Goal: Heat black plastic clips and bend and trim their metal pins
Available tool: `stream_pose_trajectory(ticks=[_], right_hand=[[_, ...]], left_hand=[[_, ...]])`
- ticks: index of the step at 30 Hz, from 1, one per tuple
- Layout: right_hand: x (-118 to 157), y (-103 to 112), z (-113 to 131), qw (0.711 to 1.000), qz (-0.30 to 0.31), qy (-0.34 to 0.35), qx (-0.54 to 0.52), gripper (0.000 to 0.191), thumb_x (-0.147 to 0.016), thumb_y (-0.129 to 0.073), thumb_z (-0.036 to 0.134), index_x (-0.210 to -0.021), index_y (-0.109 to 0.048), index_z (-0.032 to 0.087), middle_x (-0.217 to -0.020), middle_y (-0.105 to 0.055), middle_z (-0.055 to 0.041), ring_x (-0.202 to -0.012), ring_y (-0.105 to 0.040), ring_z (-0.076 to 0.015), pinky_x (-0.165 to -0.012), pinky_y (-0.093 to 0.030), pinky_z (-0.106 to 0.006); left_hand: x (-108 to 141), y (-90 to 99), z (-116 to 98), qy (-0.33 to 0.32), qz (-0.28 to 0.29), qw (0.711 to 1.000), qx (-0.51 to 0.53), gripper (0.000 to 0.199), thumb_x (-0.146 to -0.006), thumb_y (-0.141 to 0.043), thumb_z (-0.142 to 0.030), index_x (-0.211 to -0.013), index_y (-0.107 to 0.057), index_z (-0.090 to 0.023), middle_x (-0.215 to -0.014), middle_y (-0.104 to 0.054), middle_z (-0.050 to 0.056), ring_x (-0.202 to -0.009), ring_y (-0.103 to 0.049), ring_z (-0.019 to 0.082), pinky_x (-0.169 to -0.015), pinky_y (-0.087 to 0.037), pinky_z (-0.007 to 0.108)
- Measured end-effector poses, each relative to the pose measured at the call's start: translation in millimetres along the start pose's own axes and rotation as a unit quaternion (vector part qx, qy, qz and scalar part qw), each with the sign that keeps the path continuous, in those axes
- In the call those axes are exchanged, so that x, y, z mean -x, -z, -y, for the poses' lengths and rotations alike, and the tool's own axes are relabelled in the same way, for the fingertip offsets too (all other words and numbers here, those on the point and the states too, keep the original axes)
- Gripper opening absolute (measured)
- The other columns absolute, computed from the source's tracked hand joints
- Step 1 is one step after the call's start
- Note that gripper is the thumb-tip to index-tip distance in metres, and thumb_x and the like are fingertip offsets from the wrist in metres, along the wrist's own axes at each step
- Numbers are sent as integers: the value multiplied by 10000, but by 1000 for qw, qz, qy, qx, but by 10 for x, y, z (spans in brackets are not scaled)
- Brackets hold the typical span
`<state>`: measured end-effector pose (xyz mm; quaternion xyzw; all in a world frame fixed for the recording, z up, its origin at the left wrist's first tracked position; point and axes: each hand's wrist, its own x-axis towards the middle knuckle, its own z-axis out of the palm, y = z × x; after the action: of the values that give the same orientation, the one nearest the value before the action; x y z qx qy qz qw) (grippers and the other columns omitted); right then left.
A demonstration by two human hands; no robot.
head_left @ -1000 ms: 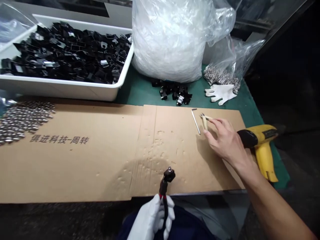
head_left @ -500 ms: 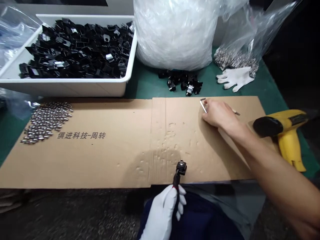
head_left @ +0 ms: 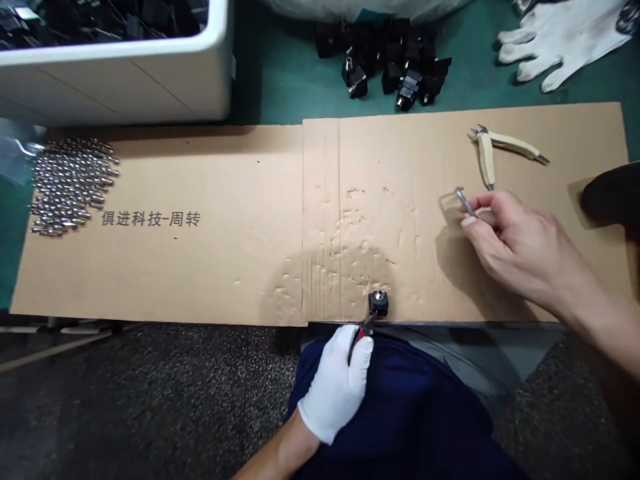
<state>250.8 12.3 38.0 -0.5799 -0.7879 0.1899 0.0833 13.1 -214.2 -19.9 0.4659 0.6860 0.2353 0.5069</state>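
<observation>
My left hand (head_left: 335, 383), in a white glove, is shut around the red and black handles of a pair of pliers (head_left: 363, 331). Their jaws hold a small black plastic part with a metal stud (head_left: 379, 302), right at the near edge of the cardboard sheet (head_left: 400, 267). My bare right hand (head_left: 520, 247) pinches a steel hex key (head_left: 466, 202), and most of the key is hidden by my fingers. Just above that hand, a pair of cream-handled side cutters (head_left: 493, 148) lies open on the cardboard.
A white plastic tub (head_left: 115, 80) of black parts stands top left. A heap of black parts (head_left: 385, 67) and a white cotton glove (head_left: 560, 40) lie on the green mat. Steel pieces (head_left: 70, 187) lie on the cardboard's left. A dark tool nose (head_left: 613, 193) intrudes at right.
The view has tilted down. My right hand has picked up the hex key, uncovering the cutters. My left hand has brought the pliers and black part down to the cardboard's edge.
</observation>
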Motion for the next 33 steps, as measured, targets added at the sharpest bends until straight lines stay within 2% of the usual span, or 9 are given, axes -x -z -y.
stream_pose_trajectory(ticks=[3,6,10,12,18,23,26,30,33], right_hand=[[327,-13,148,995,52,34,-81,218,-1088,-531,406,-1181,-664,261,-691,-615,43,-578,-581,-117,-559,-403,-250],[592,-59,278,982,97,62,-149,171,-1100,-549,356,-1201,-675,298,-824,-698,61,-608,-623,-87,-567,-462,-208],[743,-125,393,964,110,104,-218,230,-1091,-571,244,-1303,-656,280,-1164,-749,28,-926,-733,-114,-828,-563,-194],[744,-148,428,956,118,112,-243,270,-1086,-575,207,-1334,-648,286,-1218,-739,32,-991,-731,-106,-897,-562,-183],[677,-163,473,954,126,122,-243,298,-1072,-595,188,-1347,-660,280,-1210,-746,20,-957,-745,-144,-818,-594,-235],[614,-96,481,947,161,129,-245,239,-1075,-582,211,-1283,-689,258,-1050,-752,7,-788,-713,-133,-658,-522,-248],[570,-64,490,942,196,125,-241,240,-1088,-550,238,-1278,-695,266,-985,-733,-1,-803,-711,-155,-681,-524,-264],[533,-50,501,936,239,95,-242,222,-1085,-527,295,-1105,-742,245,-884,-725,-39,-913,-733,-250,-740,-578,-312],[541,-61,503,931,252,73,-252,240,-1082,-522,322,-1027,-741,241,-842,-714,-43,-912,-733,-265,-749,-592,-325]], left_hand=[[-26,-13,-20,-14,-12,999,-29,369,-1069,-399,-446,-959,-638,-189,-903,-684,86,-826,-628,222,-804,-506,365],[-45,-24,-15,-31,-26,998,-48,381,-1064,-402,-451,-890,-622,-194,-830,-663,63,-755,-609,208,-739,-481,342],[-50,-29,6,-43,-42,996,-68,380,-1059,-415,-449,-823,-585,-205,-765,-639,41,-695,-588,192,-677,-437,318],[-53,-28,10,-47,-45,995,-74,381,-1058,-420,-447,-803,-572,-208,-747,-630,36,-677,-579,186,-661,-422,312],[-66,-22,-15,-50,-41,995,-72,375,-1059,-425,-439,-802,-568,-207,-748,-629,30,-668,-567,176,-650,-407,299],[-63,-18,-20,-51,-45,994,-90,382,-1058,-430,-442,-768,-532,-214,-729,-610,23,-643,-542,169,-628,-380,295],[-72,-19,-12,-53,-48,992,-106,386,-1056,-436,-449,-761,-525,-217,-717,-600,19,-637,-536,170,-625,-378,295],[-79,-20,-8,-55,-56,990,-117,396,-1052,-439,-465,-756,-525,-218,-709,-596,19,-640,-539,173,-632,-387,296],[-74,-16,-11,-54,-52,991,-113,399,-1054,-437,-464,-758,-535,-215,-715,-607,23,-641,-542,173,-630,-388,295]])
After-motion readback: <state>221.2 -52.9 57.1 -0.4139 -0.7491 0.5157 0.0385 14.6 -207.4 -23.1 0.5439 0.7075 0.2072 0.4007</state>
